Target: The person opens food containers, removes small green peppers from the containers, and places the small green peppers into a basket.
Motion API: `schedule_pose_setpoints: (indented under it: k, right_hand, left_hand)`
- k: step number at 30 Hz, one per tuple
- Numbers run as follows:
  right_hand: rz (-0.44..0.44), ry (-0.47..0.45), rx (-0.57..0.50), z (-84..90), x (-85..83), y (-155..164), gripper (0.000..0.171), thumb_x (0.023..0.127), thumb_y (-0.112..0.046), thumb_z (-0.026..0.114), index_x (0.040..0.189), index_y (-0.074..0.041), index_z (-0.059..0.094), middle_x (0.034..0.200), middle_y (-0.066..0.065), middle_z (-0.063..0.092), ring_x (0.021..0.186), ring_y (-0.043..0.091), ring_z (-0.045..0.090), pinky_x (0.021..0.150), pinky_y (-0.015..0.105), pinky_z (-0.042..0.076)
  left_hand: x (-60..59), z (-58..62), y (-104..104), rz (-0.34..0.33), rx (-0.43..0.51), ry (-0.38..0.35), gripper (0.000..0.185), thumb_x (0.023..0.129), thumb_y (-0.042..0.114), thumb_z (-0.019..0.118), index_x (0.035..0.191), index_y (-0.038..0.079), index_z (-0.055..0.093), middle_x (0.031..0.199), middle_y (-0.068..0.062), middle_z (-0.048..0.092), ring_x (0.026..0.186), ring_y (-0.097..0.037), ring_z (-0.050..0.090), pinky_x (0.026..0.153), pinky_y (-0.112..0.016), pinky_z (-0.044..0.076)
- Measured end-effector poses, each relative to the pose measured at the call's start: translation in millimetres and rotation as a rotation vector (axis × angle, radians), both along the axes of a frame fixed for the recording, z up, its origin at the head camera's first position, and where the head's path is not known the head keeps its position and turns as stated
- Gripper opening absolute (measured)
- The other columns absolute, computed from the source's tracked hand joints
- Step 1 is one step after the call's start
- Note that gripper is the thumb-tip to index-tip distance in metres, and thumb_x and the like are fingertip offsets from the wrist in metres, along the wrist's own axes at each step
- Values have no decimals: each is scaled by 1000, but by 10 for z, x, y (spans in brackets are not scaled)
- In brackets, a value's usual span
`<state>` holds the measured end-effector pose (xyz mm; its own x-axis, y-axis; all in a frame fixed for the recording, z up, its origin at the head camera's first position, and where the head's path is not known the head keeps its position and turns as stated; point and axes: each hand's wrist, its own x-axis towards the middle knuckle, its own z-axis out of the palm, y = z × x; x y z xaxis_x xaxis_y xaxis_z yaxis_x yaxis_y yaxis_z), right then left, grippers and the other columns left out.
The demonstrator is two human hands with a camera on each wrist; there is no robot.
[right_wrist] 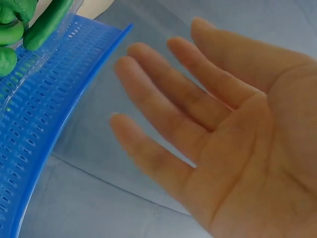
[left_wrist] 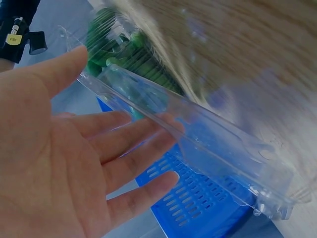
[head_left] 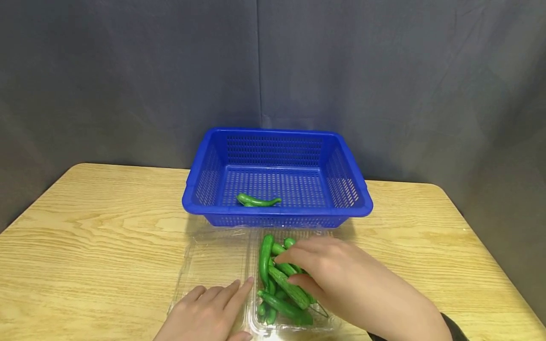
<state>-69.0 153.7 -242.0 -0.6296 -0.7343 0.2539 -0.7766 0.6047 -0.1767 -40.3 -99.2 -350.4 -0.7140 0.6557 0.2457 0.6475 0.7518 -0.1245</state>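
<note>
- The green peppers (head_left: 279, 279) lie in a heap inside the right half of a clear plastic clamshell box (head_left: 213, 265), which stands opened on the tabletop (head_left: 85, 237), at the near edge.
- The right hand (head_left: 324, 274) rests over this heap. Its fingers are nearly straight and only touch the peppers; the right wrist view shows an open palm that holds nothing.
- The left hand (head_left: 209, 310) lies flat, fingers straight, on the empty left half of the box and presses it down. It grips nothing.
- Just behind the box, on the far side, stands a blue basket (head_left: 362, 199). One green pepper (head_left: 258, 201) lies already inside it, near the front wall.
- Possible risk: the box is light and thin, so if the left hand lifts, it may slide or tip when a pepper is pulled out.
- The peppers are smooth and crossed over each other; a loose pinch may drag a neighbour out, and it may fall on the tabletop.
</note>
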Motion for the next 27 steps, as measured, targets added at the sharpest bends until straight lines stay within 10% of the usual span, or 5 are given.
schedule_pose_setpoints:
  k: [10,27]
  right_hand:
    - [-61,-8,117,-147,-50,-39,45,79,-15,83,121,-14,68,109,-4,68,94,14,66,80,33,55]
    - [-91,-50,218,-376,-157,-139,55,73,-16,87,124,-11,66,110,0,68,98,21,65,86,40,52]
  left_hand:
    - [12,-28,-2,-33,47,119,72,98,66,31,134,11,61,113,-1,71,93,-16,68,73,-35,54]
    - [3,-34,4,-31,46,87,73,97,67,33,136,11,59,115,-1,71,93,-16,68,74,-35,54]
